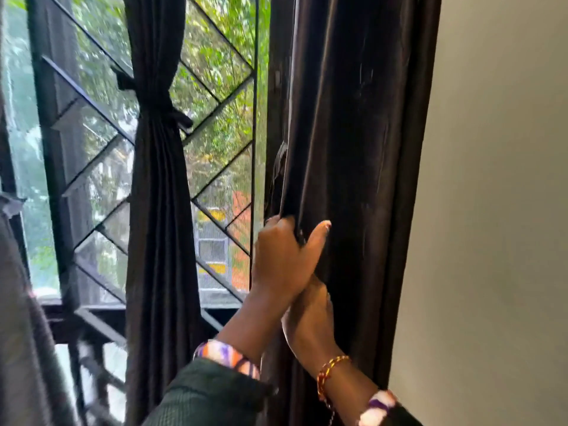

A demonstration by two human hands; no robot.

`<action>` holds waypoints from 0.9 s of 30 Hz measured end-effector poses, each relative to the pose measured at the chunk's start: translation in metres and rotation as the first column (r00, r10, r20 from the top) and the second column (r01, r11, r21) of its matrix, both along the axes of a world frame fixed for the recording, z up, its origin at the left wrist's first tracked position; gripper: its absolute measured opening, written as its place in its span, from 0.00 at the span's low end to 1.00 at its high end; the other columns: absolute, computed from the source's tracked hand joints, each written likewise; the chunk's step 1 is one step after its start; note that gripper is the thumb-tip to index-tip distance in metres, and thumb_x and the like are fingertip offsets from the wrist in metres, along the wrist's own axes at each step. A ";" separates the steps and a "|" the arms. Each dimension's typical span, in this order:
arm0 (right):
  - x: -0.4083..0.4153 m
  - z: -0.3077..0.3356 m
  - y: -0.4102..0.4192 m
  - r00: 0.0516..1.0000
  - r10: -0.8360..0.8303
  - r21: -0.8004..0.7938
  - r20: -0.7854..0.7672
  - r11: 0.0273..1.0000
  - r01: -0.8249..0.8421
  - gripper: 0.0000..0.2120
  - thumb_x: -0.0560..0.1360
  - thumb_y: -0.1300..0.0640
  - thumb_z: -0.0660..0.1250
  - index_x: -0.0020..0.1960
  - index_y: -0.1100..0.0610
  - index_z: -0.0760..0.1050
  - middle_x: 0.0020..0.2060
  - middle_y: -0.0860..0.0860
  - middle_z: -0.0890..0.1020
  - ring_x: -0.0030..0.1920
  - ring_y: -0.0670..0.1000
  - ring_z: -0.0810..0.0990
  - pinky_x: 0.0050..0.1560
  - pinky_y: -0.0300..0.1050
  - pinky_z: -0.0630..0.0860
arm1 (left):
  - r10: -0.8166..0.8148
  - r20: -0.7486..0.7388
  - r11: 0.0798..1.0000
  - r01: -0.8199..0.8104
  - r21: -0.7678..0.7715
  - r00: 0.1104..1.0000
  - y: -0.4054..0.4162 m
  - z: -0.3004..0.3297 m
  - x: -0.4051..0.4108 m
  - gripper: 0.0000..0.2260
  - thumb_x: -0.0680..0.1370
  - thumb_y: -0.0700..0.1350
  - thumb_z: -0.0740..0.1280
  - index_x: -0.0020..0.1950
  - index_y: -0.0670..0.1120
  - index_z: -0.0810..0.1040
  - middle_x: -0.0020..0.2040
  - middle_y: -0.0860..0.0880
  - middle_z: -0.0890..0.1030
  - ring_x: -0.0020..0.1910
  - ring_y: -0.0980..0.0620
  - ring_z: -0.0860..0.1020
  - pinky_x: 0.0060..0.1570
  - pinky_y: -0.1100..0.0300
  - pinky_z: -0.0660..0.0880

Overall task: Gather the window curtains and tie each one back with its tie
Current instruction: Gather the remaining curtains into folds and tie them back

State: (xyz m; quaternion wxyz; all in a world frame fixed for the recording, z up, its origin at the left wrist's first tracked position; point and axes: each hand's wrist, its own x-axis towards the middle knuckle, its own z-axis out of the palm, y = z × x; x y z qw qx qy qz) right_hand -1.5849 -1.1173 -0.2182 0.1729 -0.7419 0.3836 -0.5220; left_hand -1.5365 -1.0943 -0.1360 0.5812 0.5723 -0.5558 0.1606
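A dark brown curtain (353,118) hangs loose along the right side of the window, next to the wall. My left hand (282,259) grips a bunch of its folds at the left edge, thumb raised against the cloth. Just below, my right hand (310,321) curls round the same gathered folds, its fingers partly hidden by the cloth. A narrow dark strip (280,161), perhaps this curtain's tie, hangs at the edge above my left hand. The middle curtain (159,210) is bunched and bound by a dark tie (153,103).
Behind the curtains stands a black window grille (221,99) with diagonal bars, green trees beyond it. A plain cream wall (498,210) fills the right side. Another grey curtain (21,318) hangs at the far left edge. A dark sill (92,312) runs below the glass.
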 end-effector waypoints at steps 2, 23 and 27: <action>-0.007 -0.012 0.009 0.989 -0.034 -0.029 -0.144 0.999 0.030 0.17 0.74 0.61 0.61 0.62 0.61 0.73 0.55 0.57 0.80 0.56 0.59 0.79 0.56 0.51 0.76 | 0.023 0.015 1.000 -0.023 0.001 1.000 0.003 -0.006 -0.001 0.14 0.75 0.48 0.65 0.39 0.37 0.78 0.38 0.37 0.81 0.40 0.39 0.78 0.40 0.58 0.64; -0.049 -0.004 0.019 0.978 -0.123 -0.028 -0.170 0.992 0.120 0.22 0.73 0.68 0.61 0.67 0.61 0.68 0.62 0.61 0.75 0.57 0.63 0.77 0.58 0.56 0.75 | -0.065 0.055 0.985 0.073 -0.158 0.996 0.007 -0.027 -0.015 0.11 0.77 0.39 0.60 0.38 0.36 0.76 0.34 0.36 0.78 0.32 0.45 0.71 0.34 0.65 0.54; -0.037 -0.017 0.029 0.968 -0.030 -0.008 -0.249 1.000 0.029 0.21 0.76 0.63 0.62 0.69 0.61 0.66 0.60 0.58 0.77 0.54 0.60 0.79 0.56 0.52 0.76 | -0.124 0.052 0.987 0.129 -0.092 0.991 0.006 -0.031 -0.016 0.17 0.78 0.53 0.60 0.38 0.41 0.77 0.34 0.42 0.78 0.33 0.46 0.74 0.33 0.67 0.61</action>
